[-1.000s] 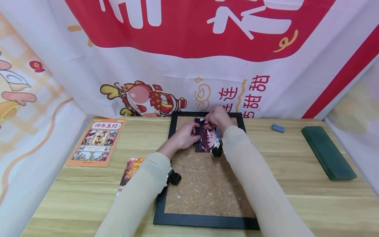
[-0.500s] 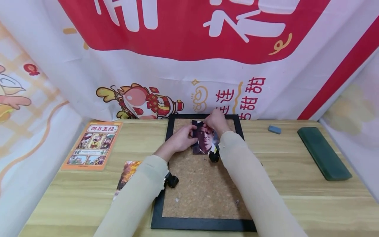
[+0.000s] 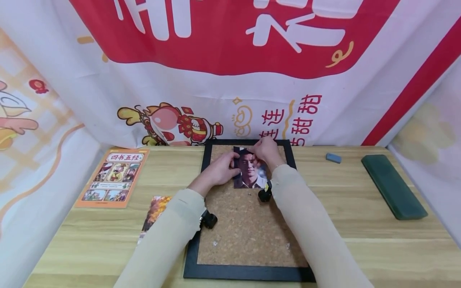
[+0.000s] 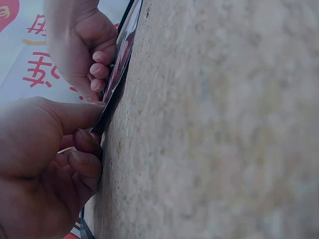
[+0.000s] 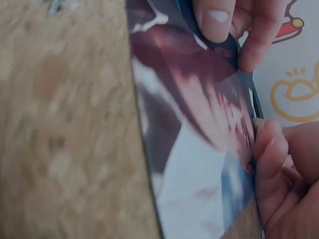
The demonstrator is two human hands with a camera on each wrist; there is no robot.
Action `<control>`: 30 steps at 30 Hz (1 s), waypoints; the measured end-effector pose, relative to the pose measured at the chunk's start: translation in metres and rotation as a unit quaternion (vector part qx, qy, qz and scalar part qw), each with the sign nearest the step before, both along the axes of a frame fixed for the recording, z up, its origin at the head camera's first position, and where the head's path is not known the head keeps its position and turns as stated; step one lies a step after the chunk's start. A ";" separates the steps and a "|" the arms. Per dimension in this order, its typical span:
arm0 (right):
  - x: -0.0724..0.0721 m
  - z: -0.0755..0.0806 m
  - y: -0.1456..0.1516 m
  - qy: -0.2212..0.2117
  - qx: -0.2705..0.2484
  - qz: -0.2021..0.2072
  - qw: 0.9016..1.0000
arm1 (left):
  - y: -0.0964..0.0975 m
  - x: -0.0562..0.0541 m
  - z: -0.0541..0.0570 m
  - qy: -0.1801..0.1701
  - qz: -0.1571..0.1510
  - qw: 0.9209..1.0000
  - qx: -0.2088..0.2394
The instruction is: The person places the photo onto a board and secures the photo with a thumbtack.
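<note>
A portrait photo lies against the upper part of a black-framed cork board. My left hand pinches its left edge; the thumb lies over the margin and the other fingers curl at the side. At the top edge of the photo is my right hand, its fingers curled and their tips right at the edge. In the right wrist view these curled fingers sit close beside the photo's edge. I cannot tell whether they hold something small.
Small shiny bits dot the cork. An orange comic-style booklet lies far left, and an autumn-coloured picture is partly under the left sleeve. A blue eraser-like block and a long green case lie right. A printed cloth hangs behind.
My right hand has shifted slightly at the photo's top edge, uncovering more of the portrait. The left hand keeps its place on the left edge. The head view has tilted a little.
</note>
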State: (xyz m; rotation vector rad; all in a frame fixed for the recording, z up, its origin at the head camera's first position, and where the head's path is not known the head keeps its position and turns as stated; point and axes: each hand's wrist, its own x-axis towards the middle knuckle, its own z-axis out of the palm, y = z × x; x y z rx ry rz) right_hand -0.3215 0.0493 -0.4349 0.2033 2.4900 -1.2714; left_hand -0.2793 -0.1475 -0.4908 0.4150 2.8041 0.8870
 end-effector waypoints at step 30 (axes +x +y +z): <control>0.052 0.014 0.045 0.021 -0.190 0.103 0.976 | -0.010 0.049 0.047 0.003 0.034 0.997 0.063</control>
